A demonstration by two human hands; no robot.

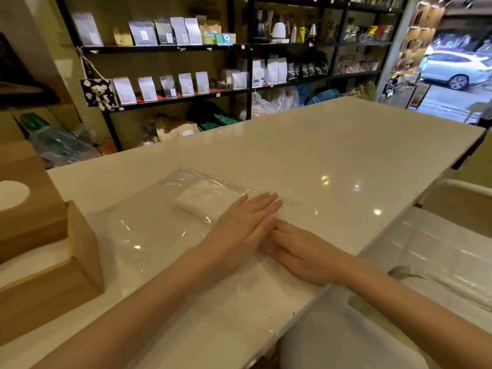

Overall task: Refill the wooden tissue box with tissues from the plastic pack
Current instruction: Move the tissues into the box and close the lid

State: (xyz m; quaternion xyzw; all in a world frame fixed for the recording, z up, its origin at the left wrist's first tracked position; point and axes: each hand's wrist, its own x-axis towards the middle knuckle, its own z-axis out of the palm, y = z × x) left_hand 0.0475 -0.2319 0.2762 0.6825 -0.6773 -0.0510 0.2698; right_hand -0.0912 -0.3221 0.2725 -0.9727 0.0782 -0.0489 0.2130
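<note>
Two bare forearms, no sleeves in view, hands (239, 230) without rings

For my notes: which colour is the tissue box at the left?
Light brown wood, tissue box, seen in the head view.

Warm, even indoor light. Small ceiling-lamp glints on the glossy cream countertop (346, 161) at centre right; sheen on the clear plastic film (133, 235). Overexposed, bluish daylight at upper right. Strong wide-angle bending along edges; dark metal shelving (247, 46) behind slightly soft.

Head view, down over table (319, 145)
</note>
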